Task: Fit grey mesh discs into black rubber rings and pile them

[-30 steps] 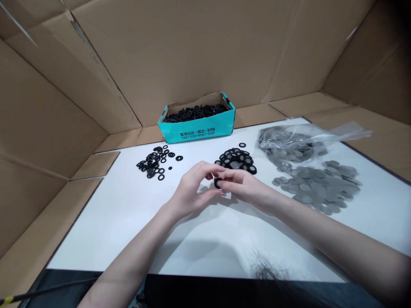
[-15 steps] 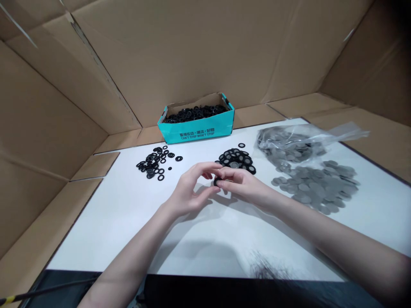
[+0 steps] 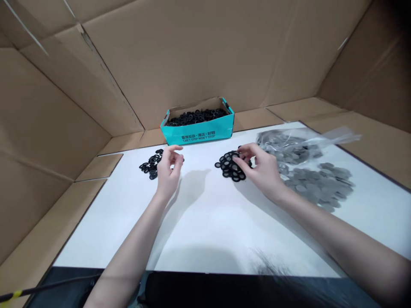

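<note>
My right hand [image 3: 261, 171] is over the middle pile of black rings with grey discs in their centres [image 3: 229, 164]. Its thumb and index finger are apart at the pile's right side, and no piece shows between them. Beside the left heap of bare black rings [image 3: 150, 164] hovers my left hand [image 3: 168, 171], fingers loosely curled and thumb apart, nothing seen in it. That hand covers the right part of the heap. Loose flat grey discs [image 3: 321, 186] lie spread to the right of my right hand, partly behind its wrist.
At the back stands a turquoise cardboard box [image 3: 199, 133] filled with black rings. A clear plastic bag [image 3: 289, 143] of grey discs lies at the back right. Cardboard walls [image 3: 205, 55] surround the white table [image 3: 192, 222] on the back and sides.
My hands were together at the front of the middle pile, holding a black ring. They have parted: left hand to the left heap, right hand over the pile, the ring no longer held.
</note>
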Action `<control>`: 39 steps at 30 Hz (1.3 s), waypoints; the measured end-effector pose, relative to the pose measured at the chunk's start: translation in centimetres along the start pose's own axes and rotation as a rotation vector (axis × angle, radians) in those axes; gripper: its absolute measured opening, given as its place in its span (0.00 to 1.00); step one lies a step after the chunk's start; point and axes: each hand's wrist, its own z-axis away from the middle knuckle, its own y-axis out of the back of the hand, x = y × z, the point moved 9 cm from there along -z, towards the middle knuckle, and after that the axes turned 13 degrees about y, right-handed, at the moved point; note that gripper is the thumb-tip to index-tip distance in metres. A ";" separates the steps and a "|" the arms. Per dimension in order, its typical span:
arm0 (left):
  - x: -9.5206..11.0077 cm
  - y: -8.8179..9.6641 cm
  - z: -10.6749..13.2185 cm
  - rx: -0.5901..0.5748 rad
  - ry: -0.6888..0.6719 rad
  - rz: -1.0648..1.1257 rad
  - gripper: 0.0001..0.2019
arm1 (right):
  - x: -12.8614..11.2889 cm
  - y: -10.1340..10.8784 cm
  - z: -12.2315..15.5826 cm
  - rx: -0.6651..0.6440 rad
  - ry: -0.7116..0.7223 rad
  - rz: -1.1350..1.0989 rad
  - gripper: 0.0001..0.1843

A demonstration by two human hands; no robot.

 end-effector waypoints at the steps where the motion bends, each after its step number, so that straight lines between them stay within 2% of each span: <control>1: -0.5 0.6 -0.4 0.050 0.006 -0.039 0.11 | 0.4 0.1 -0.1 -0.002 0.005 0.030 0.06; 3: -1.3 1.8 -1.0 0.135 0.006 -0.100 0.15 | 0.9 0.0 -0.2 -0.021 0.028 0.095 0.04; 5: -2.5 2.6 -1.6 0.172 0.052 -0.167 0.15 | 1.3 -0.3 -0.3 -0.056 0.050 0.157 0.04; 8: -4.3 2.9 -2.1 0.165 0.152 -0.297 0.12 | 2.2 -0.9 -0.2 -0.106 0.047 0.223 0.06; 11: -4.8 3.1 -2.3 0.177 0.167 -0.491 0.20 | 2.8 -0.9 -0.2 -0.105 0.029 0.239 0.11; 13: -5.3 2.8 -2.4 0.140 0.205 -0.669 0.24 | 2.8 -0.5 -0.4 -0.089 0.019 0.219 0.13; 16: -6.7 2.7 -2.4 0.058 0.322 -0.889 0.21 | 2.5 0.2 -0.7 -0.064 0.002 0.181 0.14; 21: -8.1 3.0 -2.1 0.015 0.412 -0.999 0.17 | 1.8 0.9 -1.0 -0.058 -0.019 0.160 0.13; 25: -8.6 3.1 -2.1 -0.014 0.431 -1.055 0.16 | 1.2 1.1 -1.4 -0.107 -0.007 0.168 0.19; 27: -8.5 3.2 -2.1 -0.021 0.429 -1.073 0.16 | 0.5 1.9 -1.7 -0.095 0.032 0.166 0.18; 31: -8.4 3.4 -2.3 -0.021 0.430 -1.091 0.17 | 0.3 4.9 -1.8 -0.065 0.079 0.213 0.13; 35: -8.5 3.7 -2.4 -0.004 0.437 -1.098 0.17 | 2.6 7.7 -0.1 -0.106 0.035 0.310 0.08; 39: -8.7 4.0 -2.5 -0.002 0.443 -1.087 0.18 | 5.8 8.7 2.4 -0.203 -0.017 0.408 0.04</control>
